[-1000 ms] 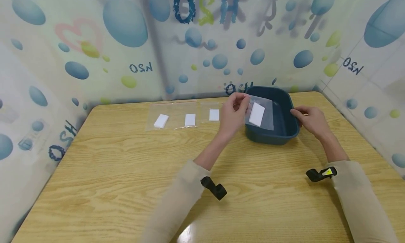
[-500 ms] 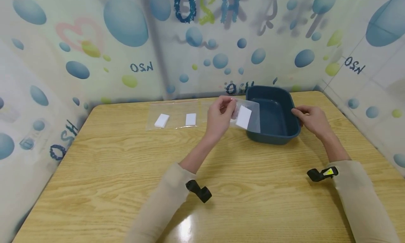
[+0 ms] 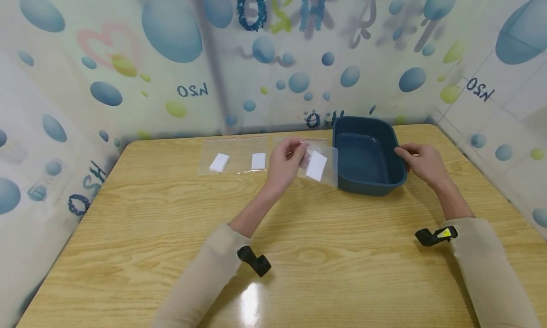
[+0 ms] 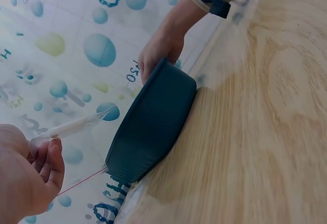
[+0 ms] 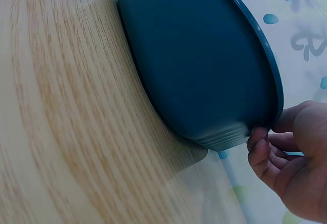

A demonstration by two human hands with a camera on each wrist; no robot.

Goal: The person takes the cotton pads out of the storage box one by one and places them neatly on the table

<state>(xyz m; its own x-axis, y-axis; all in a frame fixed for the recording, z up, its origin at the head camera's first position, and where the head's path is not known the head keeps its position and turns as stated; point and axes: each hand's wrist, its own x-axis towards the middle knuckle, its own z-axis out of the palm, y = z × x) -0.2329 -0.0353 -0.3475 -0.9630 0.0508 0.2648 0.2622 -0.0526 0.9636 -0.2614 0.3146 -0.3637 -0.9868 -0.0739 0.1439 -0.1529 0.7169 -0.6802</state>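
Note:
Between thumb and fingers my left hand (image 3: 284, 164) pinches a clear plastic zip bag (image 3: 330, 166) by its edge. A white rectangular block (image 3: 316, 166) shows inside it, and the bag is held up just left of a dark blue plastic basin (image 3: 369, 188). My right hand (image 3: 423, 163) grips the basin's right rim, thumb on one side and curled fingers on the other, also seen in the right wrist view. In the left wrist view the held bag (image 4: 76, 126) appears edge-on beside the basin (image 4: 153, 117).
Left of my left hand, a clear bag (image 3: 232, 147) lies flat at the table's back, with white blocks (image 3: 220, 163) showing in it. Another bag lies partly hidden behind my left hand. A patterned curtain (image 3: 265, 62) stands right behind the wooden table (image 3: 171, 223).
My left hand has carried the bag leftward and slightly down, from over the basin to beside its left wall. The right hand and basin have stayed in place.

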